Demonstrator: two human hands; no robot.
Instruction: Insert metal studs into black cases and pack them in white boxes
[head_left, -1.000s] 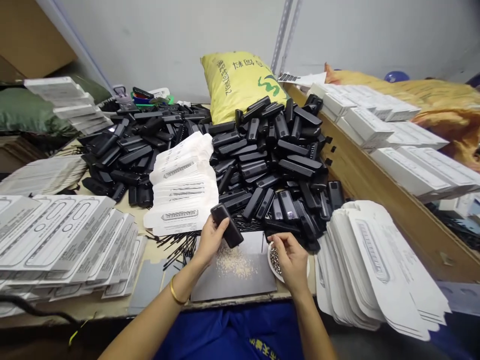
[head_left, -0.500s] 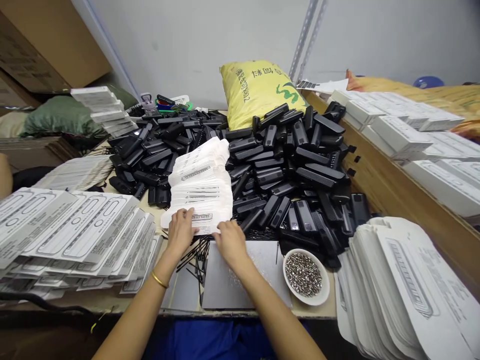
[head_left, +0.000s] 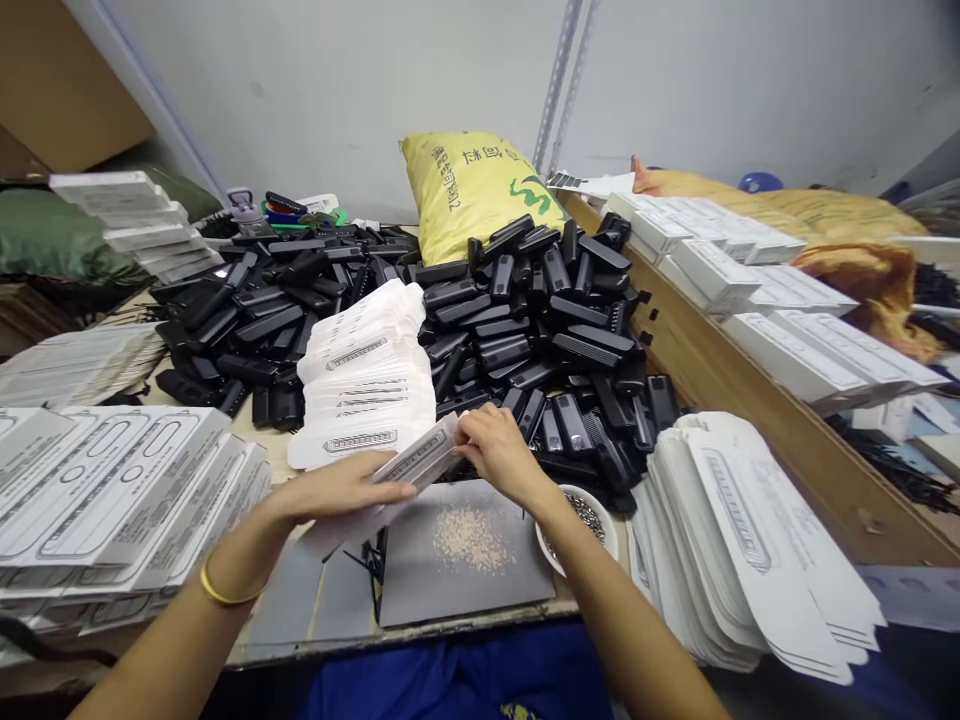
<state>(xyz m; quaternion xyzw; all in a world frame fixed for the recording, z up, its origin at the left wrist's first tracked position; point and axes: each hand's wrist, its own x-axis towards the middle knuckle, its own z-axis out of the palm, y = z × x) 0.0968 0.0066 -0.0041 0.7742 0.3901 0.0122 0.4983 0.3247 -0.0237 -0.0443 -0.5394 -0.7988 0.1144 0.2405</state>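
Your left hand (head_left: 341, 488) grips a slim white cardboard box (head_left: 418, 458), long axis toward two o'clock, your right hand (head_left: 496, 452) pinching that end.

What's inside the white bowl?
Lots of tiny, shiny metal pieces are in the white bowl. The right forearm crosses in front, so what lies in the covered part can't be seen.
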